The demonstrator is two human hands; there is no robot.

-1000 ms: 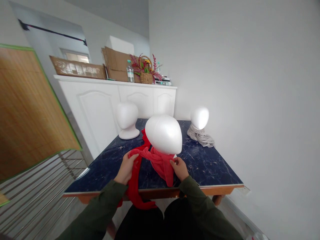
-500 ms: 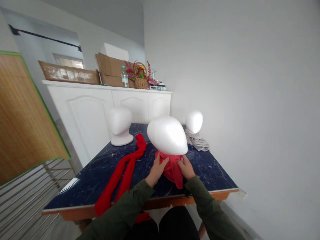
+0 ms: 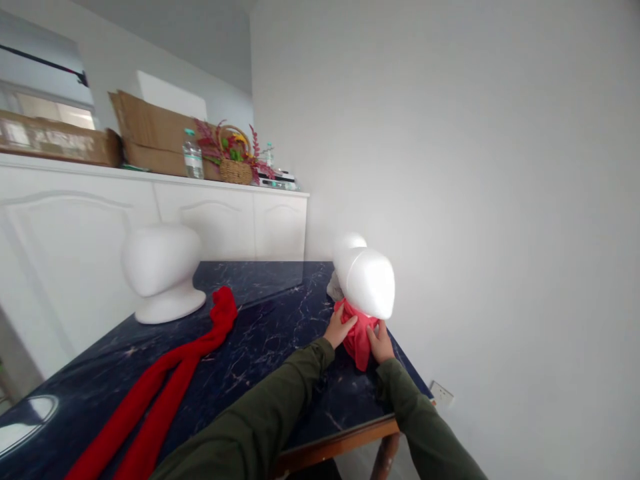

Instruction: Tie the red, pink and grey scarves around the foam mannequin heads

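A white foam mannequin head (image 3: 369,281) stands near the right edge of the dark blue marble table (image 3: 270,320), with a light red scarf (image 3: 359,337) wrapped round its neck. My left hand (image 3: 339,328) presses on the left side of that scarf, fingers curved round it. My right hand (image 3: 381,343) holds its right side, fingers closed on the cloth. A long, darker red scarf (image 3: 170,373) lies loose across the table to the left, apart from both hands.
A second foam head (image 3: 161,268) stands at the table's back left. A third one (image 3: 349,243) is partly hidden behind the one I hold. A white cabinet (image 3: 220,213) behind carries cardboard boxes, a water bottle (image 3: 190,155) and a flower basket (image 3: 233,160). A white wall is close on the right.
The head with the light red scarf has moved to the table's right edge, both hands with it. The long red scarf was let go and lies on the table. The view swung right.
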